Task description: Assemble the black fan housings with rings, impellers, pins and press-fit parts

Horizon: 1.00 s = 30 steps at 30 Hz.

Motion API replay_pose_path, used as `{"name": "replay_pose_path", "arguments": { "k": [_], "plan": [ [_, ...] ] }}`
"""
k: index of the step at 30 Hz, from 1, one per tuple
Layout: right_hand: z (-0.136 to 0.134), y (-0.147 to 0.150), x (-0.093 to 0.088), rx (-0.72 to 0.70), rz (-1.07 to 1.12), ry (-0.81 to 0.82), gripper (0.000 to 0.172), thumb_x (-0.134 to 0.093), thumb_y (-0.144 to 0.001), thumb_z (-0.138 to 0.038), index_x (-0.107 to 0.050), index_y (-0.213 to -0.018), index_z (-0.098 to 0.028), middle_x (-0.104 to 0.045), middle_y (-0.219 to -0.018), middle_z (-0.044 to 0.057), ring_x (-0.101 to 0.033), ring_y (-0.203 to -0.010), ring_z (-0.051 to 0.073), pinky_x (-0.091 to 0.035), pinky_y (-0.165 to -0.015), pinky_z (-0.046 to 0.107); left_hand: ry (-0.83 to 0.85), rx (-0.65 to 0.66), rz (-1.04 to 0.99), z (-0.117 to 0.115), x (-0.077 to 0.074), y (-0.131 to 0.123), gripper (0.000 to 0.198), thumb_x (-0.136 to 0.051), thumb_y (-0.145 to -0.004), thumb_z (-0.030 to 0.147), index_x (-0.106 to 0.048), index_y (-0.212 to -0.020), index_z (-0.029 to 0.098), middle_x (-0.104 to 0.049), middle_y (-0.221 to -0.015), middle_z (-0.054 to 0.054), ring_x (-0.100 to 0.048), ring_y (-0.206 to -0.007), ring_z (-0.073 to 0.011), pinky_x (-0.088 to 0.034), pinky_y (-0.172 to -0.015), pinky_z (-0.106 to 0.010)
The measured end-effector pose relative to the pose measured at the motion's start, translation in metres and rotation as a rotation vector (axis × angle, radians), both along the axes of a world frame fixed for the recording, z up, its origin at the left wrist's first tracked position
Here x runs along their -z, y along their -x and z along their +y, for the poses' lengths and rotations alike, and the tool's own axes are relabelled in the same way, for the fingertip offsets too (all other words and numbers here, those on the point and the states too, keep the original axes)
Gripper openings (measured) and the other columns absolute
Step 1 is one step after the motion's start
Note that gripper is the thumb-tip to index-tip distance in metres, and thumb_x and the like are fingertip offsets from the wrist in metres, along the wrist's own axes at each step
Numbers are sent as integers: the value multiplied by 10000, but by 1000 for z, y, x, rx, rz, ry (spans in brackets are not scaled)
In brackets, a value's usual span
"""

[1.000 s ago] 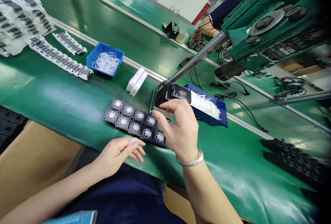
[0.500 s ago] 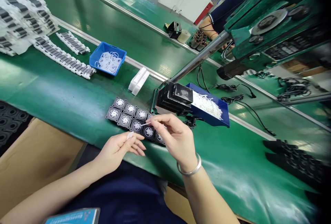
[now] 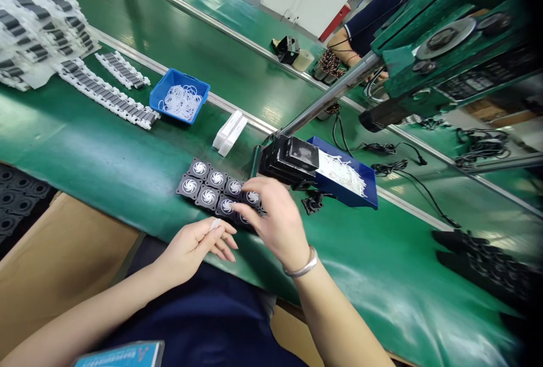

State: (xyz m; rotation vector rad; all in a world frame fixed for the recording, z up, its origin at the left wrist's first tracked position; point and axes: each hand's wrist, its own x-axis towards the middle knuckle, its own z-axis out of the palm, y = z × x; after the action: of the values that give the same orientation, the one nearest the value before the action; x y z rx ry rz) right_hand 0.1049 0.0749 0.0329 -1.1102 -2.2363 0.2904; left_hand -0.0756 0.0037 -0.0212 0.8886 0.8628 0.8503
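Note:
Black square parts with white swirl-shaped centres (image 3: 208,195) lie in two rows on the green bench. My left hand (image 3: 197,245) is at their near side, thumb and forefinger pinched on a small white piece (image 3: 215,224) whose kind I cannot make out. The other fingers of that hand are loosely spread. Over the right half of the rows is my right hand (image 3: 274,217), palm down, with thumb and forefinger apart and no object visible between them. It hides some of the parts. A silver bangle (image 3: 303,265) circles the right wrist.
A blue bin (image 3: 199,112) holds white rings; a dark blue bin (image 3: 369,189) holds thin white strips. Beside the latter stands a green press (image 3: 441,44) with a black block (image 3: 292,158). White blocks (image 3: 229,132) and white-and-grey strips (image 3: 108,95) lie leftward. A co-worker's arm (image 3: 339,44) shows beyond.
My right hand has moved slightly left and its thumb and forefinger have parted; the thin white strip they pinched is no longer visible. My left hand has hardly moved.

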Motion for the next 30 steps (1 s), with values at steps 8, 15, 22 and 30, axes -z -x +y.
{"name": "replay_pose_path", "arguments": {
  "k": [8,15,22,30],
  "plan": [
    [-16,12,-17,-280,78,298,114,-635,-922,-249,-655,-1026,-206,-659,-1049,64,-636,-991,152,-549,-867,295,-159,60,31,4,-8,4,417,-451,-996,492,-647,-943,128,-708,-852,-76,-725,-780,-179,-613,-763,-313],
    [-13,19,-12,-275,233,410,104,-653,-907,-222,-653,-808,-191,-661,-896,30,-643,-840,124,-539,-773,271,-137,25,-30,1,-5,11,383,-430,-1020,433,-658,-1002,127,-712,-925,-82,-735,-799,-168,-611,-782,-298],
    [17,27,-9,50,363,307,79,-595,-948,-244,-662,-969,-209,-735,-900,22,-698,-809,135,-548,-760,271,-47,-42,-55,0,-2,16,382,-463,-1007,454,-639,-1087,125,-717,-948,-88,-738,-799,-174,-604,-769,-300],
    [41,42,15,-23,56,147,116,-559,-969,-237,-669,-997,-212,-739,-942,17,-679,-870,152,-525,-809,277,-16,-23,-26,-2,4,19,387,-464,-1003,464,-634,-1043,118,-721,-945,-90,-737,-791,-177,-602,-756,-299]
  ]
}}
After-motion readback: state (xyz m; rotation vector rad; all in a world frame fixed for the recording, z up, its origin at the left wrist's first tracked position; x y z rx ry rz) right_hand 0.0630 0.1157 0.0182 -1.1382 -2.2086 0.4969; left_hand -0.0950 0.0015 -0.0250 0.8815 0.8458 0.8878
